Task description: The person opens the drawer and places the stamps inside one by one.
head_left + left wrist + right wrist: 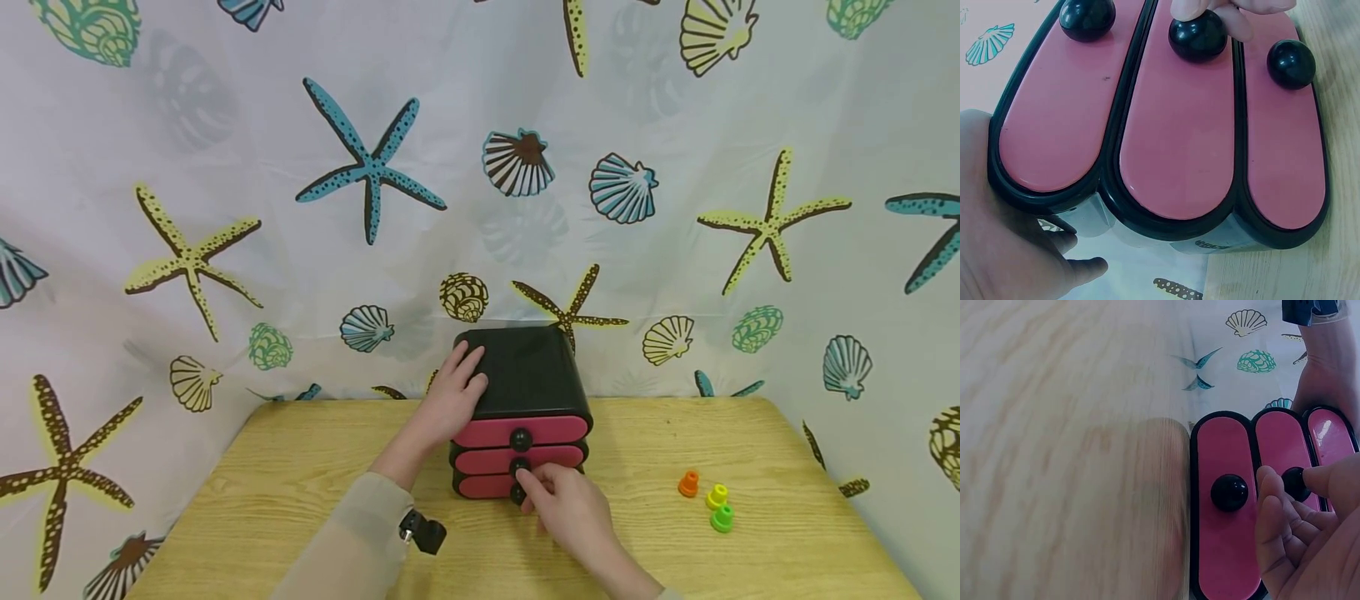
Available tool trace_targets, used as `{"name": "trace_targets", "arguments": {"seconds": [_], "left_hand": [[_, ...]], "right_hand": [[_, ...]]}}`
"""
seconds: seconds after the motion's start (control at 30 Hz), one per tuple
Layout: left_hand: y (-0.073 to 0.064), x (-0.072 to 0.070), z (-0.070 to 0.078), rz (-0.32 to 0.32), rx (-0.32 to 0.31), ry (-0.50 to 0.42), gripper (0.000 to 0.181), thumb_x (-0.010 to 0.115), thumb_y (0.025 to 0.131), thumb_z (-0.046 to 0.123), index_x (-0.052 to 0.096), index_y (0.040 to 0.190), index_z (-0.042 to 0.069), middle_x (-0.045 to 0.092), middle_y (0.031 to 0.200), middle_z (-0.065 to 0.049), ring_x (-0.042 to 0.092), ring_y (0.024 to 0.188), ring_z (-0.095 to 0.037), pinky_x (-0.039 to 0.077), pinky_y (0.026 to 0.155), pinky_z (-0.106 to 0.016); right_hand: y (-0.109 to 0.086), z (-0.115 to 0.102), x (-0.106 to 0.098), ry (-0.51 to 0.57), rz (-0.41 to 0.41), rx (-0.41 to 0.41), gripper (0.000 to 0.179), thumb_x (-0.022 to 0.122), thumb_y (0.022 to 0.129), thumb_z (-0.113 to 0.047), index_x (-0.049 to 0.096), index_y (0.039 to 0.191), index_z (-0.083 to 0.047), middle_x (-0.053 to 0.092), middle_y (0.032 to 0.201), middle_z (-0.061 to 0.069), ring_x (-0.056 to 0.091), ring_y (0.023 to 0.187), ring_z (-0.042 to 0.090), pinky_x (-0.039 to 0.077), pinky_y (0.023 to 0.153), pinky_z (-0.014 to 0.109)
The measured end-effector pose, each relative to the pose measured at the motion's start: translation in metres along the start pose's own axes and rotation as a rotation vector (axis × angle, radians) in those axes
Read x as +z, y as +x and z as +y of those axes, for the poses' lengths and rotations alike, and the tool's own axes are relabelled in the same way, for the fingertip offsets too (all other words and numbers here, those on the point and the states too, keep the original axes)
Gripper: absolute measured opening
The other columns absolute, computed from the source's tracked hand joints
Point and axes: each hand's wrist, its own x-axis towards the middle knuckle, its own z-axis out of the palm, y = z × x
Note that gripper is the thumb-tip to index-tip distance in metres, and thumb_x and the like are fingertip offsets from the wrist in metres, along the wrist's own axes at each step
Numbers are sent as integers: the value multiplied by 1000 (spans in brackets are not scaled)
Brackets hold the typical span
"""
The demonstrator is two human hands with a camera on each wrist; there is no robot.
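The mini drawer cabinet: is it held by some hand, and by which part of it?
The right hand pinches the round black knob of the middle drawer. The left hand rests at the upper left edge of the cabinet.

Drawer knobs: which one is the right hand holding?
The middle knob: the right hand pinches it, while the top knob and bottom knob are untouched.

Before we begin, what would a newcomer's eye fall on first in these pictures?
Likely the black cabinet with pink drawer fronts, central in the head view, left hand resting on top, right hand pinching the middle knob. Then the starfish-print cloth behind it, and the orange peg, yellow peg and green peg on the tabletop's right.
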Motion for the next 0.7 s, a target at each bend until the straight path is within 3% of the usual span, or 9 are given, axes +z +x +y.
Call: {"name": "trace_targets", "arguments": {"seconds": [0.13,0.37,0.7], "left_hand": [[2,1,-4,-10,-11,14,64,36,119,39,26,178,18,4,186,-7,6,169,-37,15,131,-65],[-5,-2,6,12,10,-6,62,40,119,35,30,177,15,7,185,-12,9,169,-41,16,130,-68],[-4,-1,3,9,6,0,63,38,118,34,30,177,13,8,185,-13,9,169,-42,15,130,-68]], "right_hand": [[1,0,1,-5,2,-3,42,63,112,-47,78,88,-17,74,71,-3,62,51,15,47,54,36],[1,1,1,-1,0,3,41,63,112,-47,78,88,-17,74,71,-3,63,52,15,47,55,36],[-2,0,1,12,-3,8,39,64,112,-47,79,91,-17,74,73,-4,63,53,15,46,55,35]]}}
